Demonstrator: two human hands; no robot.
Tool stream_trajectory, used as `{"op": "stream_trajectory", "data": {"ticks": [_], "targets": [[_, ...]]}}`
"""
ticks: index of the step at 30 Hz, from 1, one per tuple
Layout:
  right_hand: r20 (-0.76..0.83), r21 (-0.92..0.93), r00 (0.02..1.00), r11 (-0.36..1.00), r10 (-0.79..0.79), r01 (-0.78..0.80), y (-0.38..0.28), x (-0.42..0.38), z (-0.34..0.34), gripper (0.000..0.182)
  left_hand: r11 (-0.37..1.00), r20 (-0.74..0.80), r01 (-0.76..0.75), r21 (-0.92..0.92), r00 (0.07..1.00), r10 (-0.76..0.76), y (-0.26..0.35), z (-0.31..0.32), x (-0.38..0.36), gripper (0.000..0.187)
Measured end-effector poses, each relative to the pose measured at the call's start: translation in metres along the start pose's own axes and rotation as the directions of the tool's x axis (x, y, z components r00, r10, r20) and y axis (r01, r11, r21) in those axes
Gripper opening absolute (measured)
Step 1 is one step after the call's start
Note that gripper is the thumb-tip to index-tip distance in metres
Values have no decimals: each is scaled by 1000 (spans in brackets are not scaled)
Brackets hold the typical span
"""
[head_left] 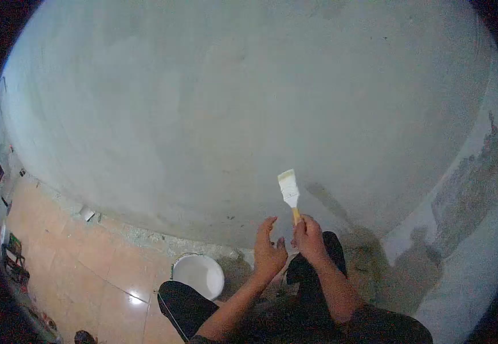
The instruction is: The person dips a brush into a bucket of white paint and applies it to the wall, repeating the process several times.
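My right hand (311, 237) is wrapped round the yellow handle of a paintbrush (289, 188), whose white, paint-covered head points up toward the wall. Just left of it, my left hand (270, 252) is held up with thumb and fingers apart and nothing in it. Both hands are in front of the lower part of a broad grey plastered wall (232, 114). Below and left of my left hand, a white bucket (201, 275) stands on the floor beside my knee, with pale contents inside.
Orange-tan floor tiles (83, 258) run along the wall's left foot, with crumbly debris (163, 242) at the joint. A small pale scrap (87, 215) lies there. Dark clutter (15, 258) sits at the far left. On the right, another wall (461, 200) carries a rough dark patch.
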State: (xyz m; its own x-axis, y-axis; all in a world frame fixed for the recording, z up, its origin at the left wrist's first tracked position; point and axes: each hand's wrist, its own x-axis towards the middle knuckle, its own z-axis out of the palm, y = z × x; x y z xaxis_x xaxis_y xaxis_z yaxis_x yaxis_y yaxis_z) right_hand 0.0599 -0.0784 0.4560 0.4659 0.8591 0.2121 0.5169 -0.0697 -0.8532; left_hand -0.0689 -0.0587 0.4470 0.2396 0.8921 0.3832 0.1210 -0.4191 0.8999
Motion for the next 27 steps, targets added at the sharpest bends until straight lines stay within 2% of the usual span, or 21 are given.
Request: {"op": "stream_trajectory", "data": {"ticks": [1, 3, 4, 5, 7, 8, 9, 11, 12, 15, 17, 18, 19, 20, 21, 23, 24, 26, 27], "targets": [[0, -5, 1000, 1000, 0, 0, 14, 1, -1, 21, 1000, 0, 1, -4, 1000, -1, -5, -3, 0, 55], [-28, -174, 988, 974, -155, 148, -5, 3, -12, 16, 996, -32, 62, -66, 997, -64, -15, -9, 6, 57], [-56, -139, 977, 971, -205, 195, -16, 6, -22, 18, 995, -11, 66, -80, 998, -67, -11, -11, 16, 58], [-57, -144, 976, 969, -209, 199, -16, 7, -25, 18, 994, -13, 62, -86, 998, -64, -8, -17, 19, 58], [49, -241, 990, 960, -131, 139, -19, 11, -35, 22, 990, -7, 37, -133, 999, -38, 6, -30, 26, 57], [9, -251, 980, 948, -199, 195, -14, 13, -36, 21, 983, 7, 24, -183, 1000, -23, 8, -36, 29, 57], [-1, -256, 979, 947, -202, 195, -20, 12, -41, 21, 982, 13, 17, -189, 1000, -14, 18, -43, 30, 57], [48, -315, 967, 915, -251, 253, -32, 15, -46, 19, 945, 14, 66, -320, 998, -64, 34, -58, 33, 57], [41, -319, 966, 913, -256, 255, -38, 14, -48, 19, 969, 16, 45, -242, 999, -43, 29, -63, 33, 56], [62, -279, 955, 914, -290, 295, -56, 15, -57, 17, 952, 23, 36, -303, 999, -31, 43, -81, 34, 53], [200, -237, 913, 887, -356, 397, -66, 26, -65, 17, 952, -5, 23, -305, 1000, -26, 52, -86, 35, 50], [202, -240, 911, 884, -359, 401, -68, 33, -71, 17, 957, -6, 21, -290, 1000, -24, 54, -87, 34, 48], [247, -338, 803, 728, -543, 597, -69, 42, -76, 17, 961, -6, 19, -276, 1000, -22, 56, -89, 34, 47], [311, -417, 654, 519, -690, 746, -72, 51, -83, 18, 963, -28, -26, -270, 999, 20, 62, -90, 33, 44], [312, -418, 653, 517, -690, 747, -83, 59, -91, 18, 962, -29, -28, -272, 999, 20, 63, -91, 33, 44], [331, -444, 519, 355, -788, 823, -114, 72, -111, 20, 978, -41, -87, -192, 996, 80, 64, -90, 33, 42], [331, -447, 520, 355, -787, 821, -130, 72, -117, 20, 977, -39, -87, -195, 996, 81, 66, -89, 31, 42], [194, -504, 458, 312, -868, 805, -160, 74, -125, 23, 972, -47, -141, -189, 990, 135, 70, -88, 31, 39], [192, -505, 460, 314, -867, 804, -172, 79, -130, 23, 972, -45, -141, -189, 990, 135, 73, -88, 31, 39]]}}
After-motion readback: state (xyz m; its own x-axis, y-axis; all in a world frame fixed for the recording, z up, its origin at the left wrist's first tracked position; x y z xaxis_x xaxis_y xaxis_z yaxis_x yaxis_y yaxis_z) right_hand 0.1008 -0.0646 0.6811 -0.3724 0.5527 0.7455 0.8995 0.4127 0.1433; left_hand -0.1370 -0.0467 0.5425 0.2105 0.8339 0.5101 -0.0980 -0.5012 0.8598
